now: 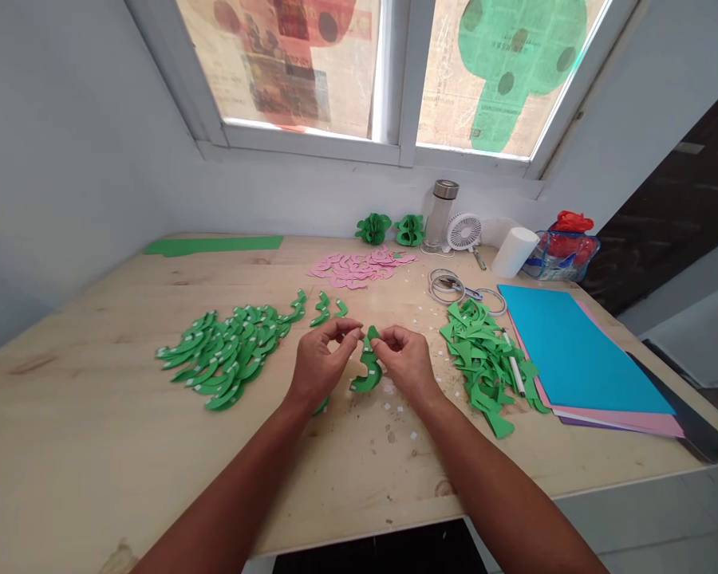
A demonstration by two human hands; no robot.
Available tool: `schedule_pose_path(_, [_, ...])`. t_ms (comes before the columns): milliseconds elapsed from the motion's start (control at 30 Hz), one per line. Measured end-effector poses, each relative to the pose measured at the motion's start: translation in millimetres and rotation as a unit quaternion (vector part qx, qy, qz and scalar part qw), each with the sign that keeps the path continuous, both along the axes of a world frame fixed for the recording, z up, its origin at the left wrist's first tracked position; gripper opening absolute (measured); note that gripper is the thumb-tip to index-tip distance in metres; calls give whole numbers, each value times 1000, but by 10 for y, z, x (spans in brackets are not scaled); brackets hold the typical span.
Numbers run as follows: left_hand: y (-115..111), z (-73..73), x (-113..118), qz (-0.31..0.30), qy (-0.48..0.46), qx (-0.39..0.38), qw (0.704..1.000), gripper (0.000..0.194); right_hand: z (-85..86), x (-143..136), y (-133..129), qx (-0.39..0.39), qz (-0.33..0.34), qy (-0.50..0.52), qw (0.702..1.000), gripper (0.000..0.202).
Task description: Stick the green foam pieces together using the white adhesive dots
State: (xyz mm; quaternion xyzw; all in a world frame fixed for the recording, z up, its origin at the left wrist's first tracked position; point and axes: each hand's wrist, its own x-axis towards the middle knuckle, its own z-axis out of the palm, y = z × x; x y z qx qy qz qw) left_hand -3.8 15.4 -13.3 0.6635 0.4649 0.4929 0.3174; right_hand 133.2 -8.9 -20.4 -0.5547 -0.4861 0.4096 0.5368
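I take the green paper piece as datum; all positions refer to it. Nearest to my head camera, small white squares lie scattered on the wooden table, on the near side of the datum.

The datum sits between the two hands. It is a flat, wavy cutout in plain green, with white squares set at intervals along its length. The right hand pinches its far end between thumb and fingers. The left hand has thumb and forefinger brought together beside that same end; I cannot tell whether they grip anything.

Left of the datum: a pile of matching cutouts, overlapping, also dotted white. Right of it: a heap of green offcuts with a white pen on top; farther right, a blue sheet covers a stack of coloured sheets.

Beyond the datum: pink cutouts, then two green paper ornaments; to their right, a bottle and a white fan.

Farthest: a window. Printing shows on its papered panes, too small for me to read.
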Motion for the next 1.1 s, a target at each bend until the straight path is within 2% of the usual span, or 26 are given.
schedule_pose_path(233, [-27, 53, 45, -82, -62, -105, 989, 21, 46, 11, 19, -14, -11, 128, 992, 14])
schedule_pose_path(400, [-43, 130, 25, -138, -94, -184, 969, 22, 79, 34, 22, -11, -32, 156, 987, 16])
schedule_pose_path(567, [1, 88, -52, -192, -122, -232, 946, 21, 89, 47, 27, -6, -29, 158, 987, 17])
schedule_pose_path(767, [26, 74, -107, -221, -155, -264, 926, 23, 98, 45, 21, -14, -24, 163, 986, 19])
schedule_pose_path(1100, [20, 55, -70, -220, -168, -267, 923, 19, 112, 38, 19, -15, -9, 154, 988, 16])
